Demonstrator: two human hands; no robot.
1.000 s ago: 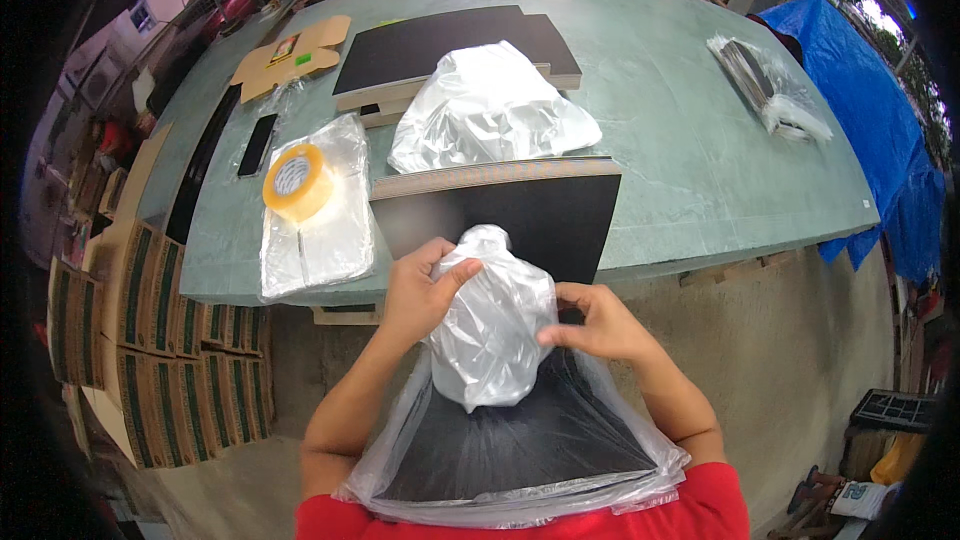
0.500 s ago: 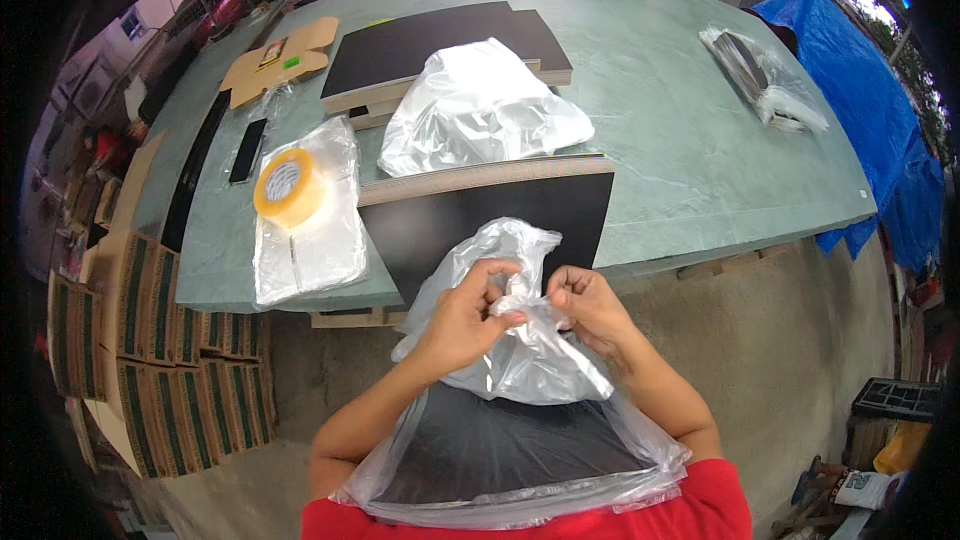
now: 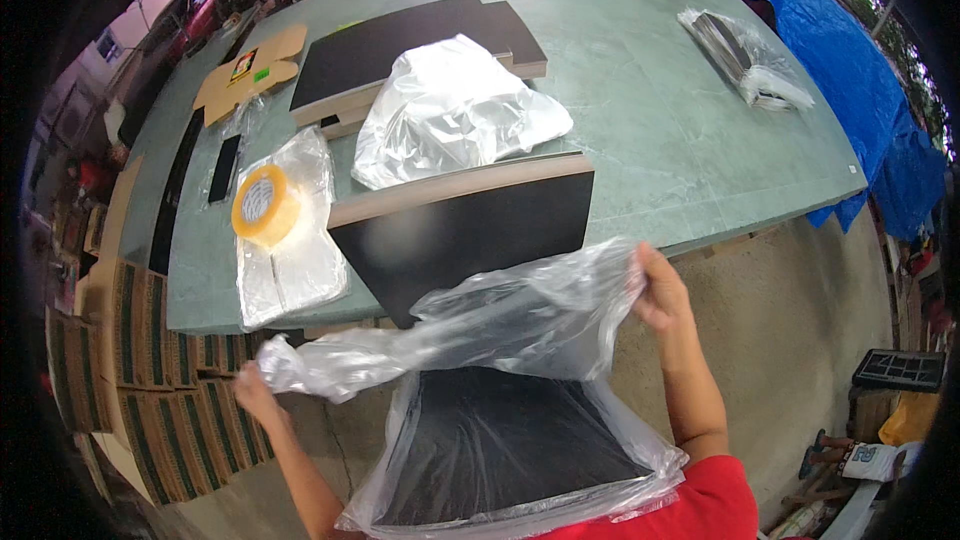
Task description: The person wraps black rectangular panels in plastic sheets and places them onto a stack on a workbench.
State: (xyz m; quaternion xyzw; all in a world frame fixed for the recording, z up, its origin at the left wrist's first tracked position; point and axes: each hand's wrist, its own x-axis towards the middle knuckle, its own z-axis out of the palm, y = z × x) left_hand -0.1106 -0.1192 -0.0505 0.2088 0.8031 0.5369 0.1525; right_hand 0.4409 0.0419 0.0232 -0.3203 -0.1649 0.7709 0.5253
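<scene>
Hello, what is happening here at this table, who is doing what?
A person in a red shirt stretches a clear crumpled plastic bag between both hands: the left hand grips one bunched end, the right hand the other. Below it a flat black panel lies partly inside another clear plastic bag, against the person's body. On the green table are more black panels and a yellowish roll of tape.

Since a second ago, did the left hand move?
Yes. The left hand swung out leftward from the black board's front edge, stretching the clear plastic bag.
</scene>
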